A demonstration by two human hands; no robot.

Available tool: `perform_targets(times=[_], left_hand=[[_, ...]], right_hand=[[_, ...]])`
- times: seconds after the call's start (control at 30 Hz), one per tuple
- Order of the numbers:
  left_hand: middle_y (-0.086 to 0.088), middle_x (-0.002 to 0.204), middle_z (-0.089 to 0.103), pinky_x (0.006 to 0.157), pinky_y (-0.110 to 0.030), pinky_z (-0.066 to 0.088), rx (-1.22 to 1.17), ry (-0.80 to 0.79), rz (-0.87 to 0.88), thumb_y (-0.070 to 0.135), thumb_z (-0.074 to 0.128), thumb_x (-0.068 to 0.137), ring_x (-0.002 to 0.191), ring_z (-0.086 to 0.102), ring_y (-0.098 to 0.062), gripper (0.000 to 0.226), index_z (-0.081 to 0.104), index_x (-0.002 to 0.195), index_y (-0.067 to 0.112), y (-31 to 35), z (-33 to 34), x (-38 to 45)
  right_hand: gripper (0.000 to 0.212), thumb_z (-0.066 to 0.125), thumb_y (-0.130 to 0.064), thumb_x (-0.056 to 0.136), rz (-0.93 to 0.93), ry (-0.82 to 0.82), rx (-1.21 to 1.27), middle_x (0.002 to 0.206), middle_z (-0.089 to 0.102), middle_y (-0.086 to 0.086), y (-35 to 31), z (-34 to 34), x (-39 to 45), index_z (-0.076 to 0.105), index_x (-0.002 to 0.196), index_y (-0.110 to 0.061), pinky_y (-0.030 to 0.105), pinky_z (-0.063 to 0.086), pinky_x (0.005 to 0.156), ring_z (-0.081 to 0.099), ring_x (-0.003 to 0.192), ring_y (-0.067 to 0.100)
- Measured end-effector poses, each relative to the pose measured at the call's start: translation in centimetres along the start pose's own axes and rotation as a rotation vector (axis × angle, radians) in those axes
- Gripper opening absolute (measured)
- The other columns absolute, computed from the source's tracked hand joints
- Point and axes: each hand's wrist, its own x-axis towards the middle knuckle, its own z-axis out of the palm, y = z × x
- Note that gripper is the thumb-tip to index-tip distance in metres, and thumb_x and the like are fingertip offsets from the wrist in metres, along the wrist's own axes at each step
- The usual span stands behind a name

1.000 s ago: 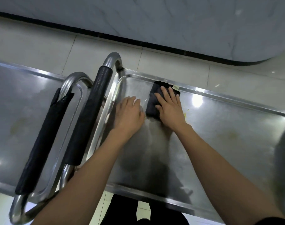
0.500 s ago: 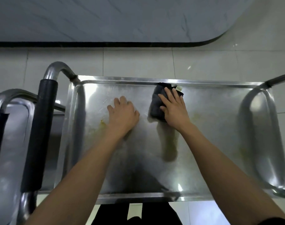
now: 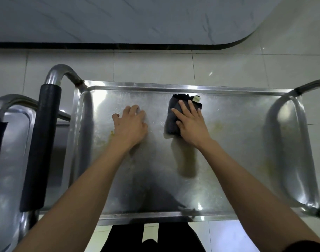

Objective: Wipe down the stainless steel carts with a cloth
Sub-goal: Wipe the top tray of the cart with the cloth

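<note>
Pressing flat upon a folded dark cloth (image 3: 175, 117), the right hand (image 3: 191, 124) lay with fingers straight and spread, nothing pinched or curled round; the palm bore the cloth against the steel, which seemed the reason for the flat hold.

Item: cloth, dark, folded thick, with a small pale tag at its 1 o'clock corner. It sat on the top tray of the near cart (image 3: 219, 89), toward 12 o'clock and just short of the far rim.

Item: left hand (image 3: 131, 124), fingers relaxed and resting on the bare tray at 9 o'clock of the cloth, holding nothing. By judgement it steadied the cart against the push of wiping.

Item: yellowish residue (image 3: 111, 133), touching the left hand's outer edge; fainter smears showed at 3 o'clock of the right hand. These patches looked unwiped.

Item: padded handle (image 3: 40, 146), black, on the steel tube at the tray's 9 o'clock end.

Item: second cart (image 3: 10, 160), parked just beside that handle, its tray partly in view.

Item: tiled floor (image 3: 155, 66), pale, at 12 o'clock beyond the tray.
</note>
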Motion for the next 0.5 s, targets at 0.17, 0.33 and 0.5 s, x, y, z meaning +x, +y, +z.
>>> perform_targets(times=[0.17, 0.33, 0.5], left_hand=[[-0.002, 0.154, 0.037, 0.109, -0.057, 0.027, -0.126, 0.039, -0.011, 0.035, 0.045, 0.097, 0.144, 0.028, -0.022, 0.048, 0.044, 0.144, 0.027, -3.2, -0.6, -2.1], [-0.005, 0.154, 0.039, 0.114, -0.059, 0.024, -0.137, 0.132, -0.199, 0.035, 0.050, 0.097, 0.145, 0.030, -0.026, 0.046, 0.050, 0.142, 0.023, -8.3, -1.0, -6.5], [-0.007, 0.145, 0.045, 0.107, -0.050, 0.032, -0.104, 0.163, -0.278, 0.029, 0.055, 0.093, 0.136, 0.035, -0.028, 0.043, 0.053, 0.134, 0.014, -11.7, -0.4, -9.7]], right_hand=[[0.052, 0.036, -0.034, 0.104, -0.074, 0.012, -0.033, 0.167, 0.004, -0.005, -4.4, 1.6, 0.7, 0.026, 0.156, -0.033, 0.049, -0.001, 0.122, -0.009, 0.153, 0.023], [0.052, 0.032, -0.037, 0.105, -0.164, 0.003, -0.066, 0.167, 0.002, -0.004, -9.5, 3.1, 1.7, 0.023, 0.156, -0.032, 0.051, -0.001, 0.123, -0.010, 0.153, 0.025], [0.052, 0.030, -0.039, 0.105, -0.268, -0.028, -0.080, 0.167, 0.003, -0.003, -16.6, 4.6, 2.9, 0.022, 0.156, -0.033, 0.053, -0.001, 0.123, -0.010, 0.153, 0.026]])
